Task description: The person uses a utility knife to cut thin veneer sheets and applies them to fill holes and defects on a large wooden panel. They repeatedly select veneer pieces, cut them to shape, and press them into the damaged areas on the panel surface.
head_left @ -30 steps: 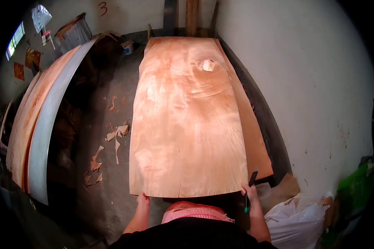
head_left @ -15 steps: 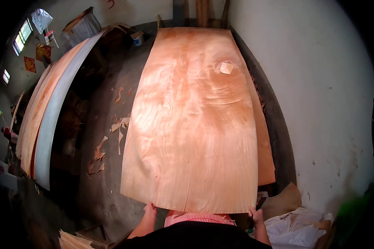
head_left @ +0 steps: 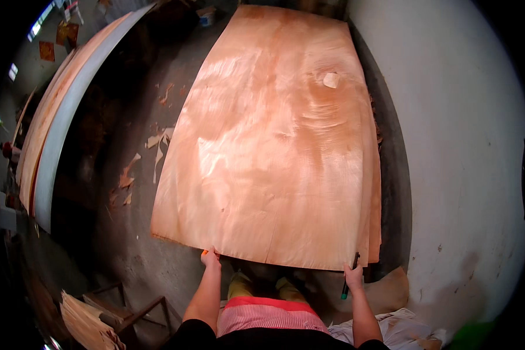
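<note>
A large, thin sheet of reddish-tan wood veneer (head_left: 262, 163) lies stretched out ahead of me. It rests over other sheets (head_left: 375, 227), whose edges show along its right side. On its far right part is a small pale patch (head_left: 331, 80). My left hand (head_left: 210, 257) is closed on the near edge, left of the middle; a bit of orange shows at its fingers. Close to the near right corner, my right hand (head_left: 353, 276) grips the edge and also holds a slim dark tool with a green end (head_left: 345, 290). I cannot make out the tool's kind.
A white wall (head_left: 449, 146) runs along the right. Curved stacked sheets (head_left: 70, 116) stand at the left. Torn veneer scraps (head_left: 128, 172) litter the floor. At lower left are a metal frame (head_left: 149, 309) and veneer pieces (head_left: 87, 321); white plastic sheeting (head_left: 391, 326) lies lower right.
Both hands have moved forward, away from my body, with the sheet's near edge. That edge now sits closer to the near ends of the sheets beneath. The view has tilted down, showing my legs.
</note>
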The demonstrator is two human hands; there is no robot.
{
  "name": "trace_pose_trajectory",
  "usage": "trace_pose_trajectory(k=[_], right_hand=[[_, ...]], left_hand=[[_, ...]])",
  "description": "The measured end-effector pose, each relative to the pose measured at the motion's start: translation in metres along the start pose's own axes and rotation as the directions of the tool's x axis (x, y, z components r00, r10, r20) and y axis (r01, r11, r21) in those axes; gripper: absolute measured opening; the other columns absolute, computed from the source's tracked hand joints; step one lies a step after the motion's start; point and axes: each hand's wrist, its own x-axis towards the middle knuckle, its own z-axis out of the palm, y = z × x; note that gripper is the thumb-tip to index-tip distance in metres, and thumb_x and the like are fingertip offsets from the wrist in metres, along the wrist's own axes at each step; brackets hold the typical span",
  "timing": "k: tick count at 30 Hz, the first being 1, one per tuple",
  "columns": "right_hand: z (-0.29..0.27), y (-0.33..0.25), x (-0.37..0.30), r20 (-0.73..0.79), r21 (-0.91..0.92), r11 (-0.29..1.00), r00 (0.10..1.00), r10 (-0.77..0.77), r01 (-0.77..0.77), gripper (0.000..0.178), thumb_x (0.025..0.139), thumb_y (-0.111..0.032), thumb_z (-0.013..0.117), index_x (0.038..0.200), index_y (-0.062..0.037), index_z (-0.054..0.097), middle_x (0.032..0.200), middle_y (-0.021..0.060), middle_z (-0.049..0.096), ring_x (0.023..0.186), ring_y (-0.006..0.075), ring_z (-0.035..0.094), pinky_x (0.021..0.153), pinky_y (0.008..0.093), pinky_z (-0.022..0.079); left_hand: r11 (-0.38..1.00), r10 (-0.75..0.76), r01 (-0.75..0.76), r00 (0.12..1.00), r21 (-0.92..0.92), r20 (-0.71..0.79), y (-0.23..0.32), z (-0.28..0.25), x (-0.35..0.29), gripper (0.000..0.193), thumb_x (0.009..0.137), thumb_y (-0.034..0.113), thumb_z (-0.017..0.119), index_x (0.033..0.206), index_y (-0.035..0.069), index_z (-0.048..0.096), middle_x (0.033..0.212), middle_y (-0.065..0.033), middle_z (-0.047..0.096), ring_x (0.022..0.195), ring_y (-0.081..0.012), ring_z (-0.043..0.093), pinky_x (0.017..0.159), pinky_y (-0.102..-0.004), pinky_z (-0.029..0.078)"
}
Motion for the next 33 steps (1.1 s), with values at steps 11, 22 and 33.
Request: trace_pose_trajectory(k=[11,22,33], right_hand=[[0.000,0.117,0.051,0.013,-0.717,0.697,1.000,0.019,-0.004,0.052,0.074,-0.028,0.058,0.111,0.0054,0.042,0.080,0.0164,0.053,0.075,0.0262,0.051,0.067,0.0335,0.041],[0.002,0.101,0.063,0.028,-0.878,0.468,0.963,0.268,-0.105,0.060,0.079,-0.030,0.054,0.120,0.0067,0.032,0.093,0.0201,0.056,0.088,0.0310,0.054,0.076,0.0362,0.041],[0.002,0.122,0.059,0.039,-0.924,0.380,0.980,0.195,-0.038,0.060,0.079,-0.031,0.054,0.119,0.0082,0.032,0.106,0.0262,0.049,0.098,0.0345,0.050,0.081,0.0373,0.040]], left_hand=[[0.843,-0.394,0.391,0.916,-0.368,0.070,-0.044,-0.046,0.060,0.025,0.078,0.020,0.057,0.100,0.009,0.048,0.094,-0.0067,0.053,0.085,-0.0223,0.051,0.072,-0.0351,0.043],[0.951,-0.306,0.310,0.936,-0.002,-0.172,-0.042,-0.060,0.115,0.015,0.077,0.020,0.061,0.085,0.010,0.053,0.072,0.0002,0.056,0.056,-0.0096,0.051,0.049,-0.0220,0.043],[0.924,-0.334,0.366,0.913,0.111,-0.233,-0.067,-0.064,0.138,0.014,0.080,0.022,0.056,0.087,0.011,0.053,0.077,0.0001,0.056,0.066,-0.0095,0.053,0.054,-0.0227,0.043]])
